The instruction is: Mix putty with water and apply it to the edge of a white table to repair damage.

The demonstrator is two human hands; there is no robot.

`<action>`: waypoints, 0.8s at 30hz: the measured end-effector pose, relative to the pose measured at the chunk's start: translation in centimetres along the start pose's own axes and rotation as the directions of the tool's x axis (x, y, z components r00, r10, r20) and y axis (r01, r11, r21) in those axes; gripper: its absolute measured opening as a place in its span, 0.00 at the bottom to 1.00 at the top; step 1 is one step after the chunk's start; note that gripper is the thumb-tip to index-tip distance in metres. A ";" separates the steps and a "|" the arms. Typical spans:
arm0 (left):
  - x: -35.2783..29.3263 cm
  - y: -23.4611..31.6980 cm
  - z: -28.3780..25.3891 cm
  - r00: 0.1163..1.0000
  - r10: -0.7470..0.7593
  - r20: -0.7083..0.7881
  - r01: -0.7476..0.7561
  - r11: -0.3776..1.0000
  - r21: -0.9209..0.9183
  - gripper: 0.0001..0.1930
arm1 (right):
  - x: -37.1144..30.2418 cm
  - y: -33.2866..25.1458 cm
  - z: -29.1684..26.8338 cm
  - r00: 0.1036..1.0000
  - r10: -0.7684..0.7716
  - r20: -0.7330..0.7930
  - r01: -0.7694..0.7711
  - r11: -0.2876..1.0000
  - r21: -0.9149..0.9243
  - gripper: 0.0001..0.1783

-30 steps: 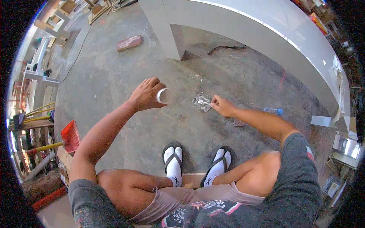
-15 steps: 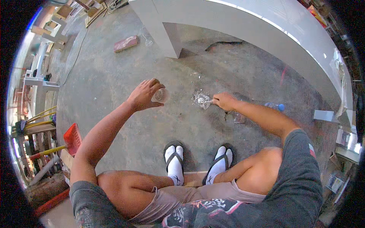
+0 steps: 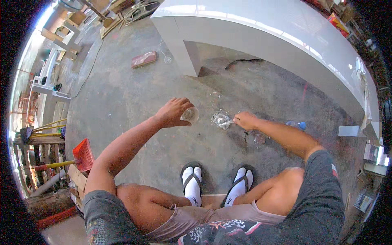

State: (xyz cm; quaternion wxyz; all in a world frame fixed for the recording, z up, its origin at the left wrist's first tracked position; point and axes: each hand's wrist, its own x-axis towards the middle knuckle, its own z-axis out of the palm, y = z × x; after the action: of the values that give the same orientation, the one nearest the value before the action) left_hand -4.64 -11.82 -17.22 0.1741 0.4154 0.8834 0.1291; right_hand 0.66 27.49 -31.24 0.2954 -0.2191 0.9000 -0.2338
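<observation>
My left hand (image 3: pixel 174 112) is closed round the side of a small clear plastic cup (image 3: pixel 190 115), held to the left of a whitish powder heap (image 3: pixel 221 119). What the cup contains is hard to make out. The heap sits on a small patch or sheet on the concrete, with white crumbs scattered beyond it. From the right, my right hand (image 3: pixel 245 121) pinches a thin, pale, stick-like tool (image 3: pixel 232 121), its far end at the powder. Its exact kind is too small to tell.
A glossy white furniture piece (image 3: pixel 245 30) stands across the far side. A dark red block (image 3: pixel 143 59) lies far left. Right of my right hand are a small clear flat piece (image 3: pixel 259 139) and a blue-capped bottle (image 3: pixel 301 125). A red dustpan (image 3: pixel 83 155) stands at left.
The view has shifted, so the floor and furniture appear lower and further right. My left hand has brought the cup a little closer to the powder. My right hand stays at the heap.
</observation>
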 end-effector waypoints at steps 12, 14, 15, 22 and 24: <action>3.1 2.7 0.3 1.000 -0.009 -0.022 0.007 0.998 -0.062 0.40 | -2.6 -15.2 -11.0 0.917 -0.149 -0.371 0.153 0.988 -0.019 0.17; 4.2 3.7 0.6 0.997 -0.006 -0.083 -0.005 0.991 -0.130 0.40 | -2.8 -16.4 -11.5 0.942 -0.169 -0.290 0.131 0.981 -0.145 0.18; 4.7 3.9 0.8 0.993 -0.006 -0.116 -0.014 0.984 -0.176 0.39 | -3.0 -16.4 -11.7 0.901 -0.162 -0.402 0.148 0.987 -0.066 0.18; 6.3 -0.7 4.9 0.972 -0.147 -0.183 0.061 0.911 -0.408 0.39 | -4.9 -6.1 -10.1 0.877 0.121 -0.464 -0.171 0.983 -0.068 0.19; 5.9 -2.9 6.6 0.973 -0.187 -0.137 0.119 0.910 -0.397 0.39 | -6.3 -2.9 -7.0 0.963 0.206 -0.171 -0.245 0.937 -0.250 0.21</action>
State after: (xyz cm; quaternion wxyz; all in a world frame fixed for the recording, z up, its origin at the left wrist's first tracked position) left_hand -7.47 -8.47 -25.45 0.1850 0.2896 0.8823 0.3217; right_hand 1.57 30.53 -21.95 0.2230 -0.1350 0.9613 -0.0893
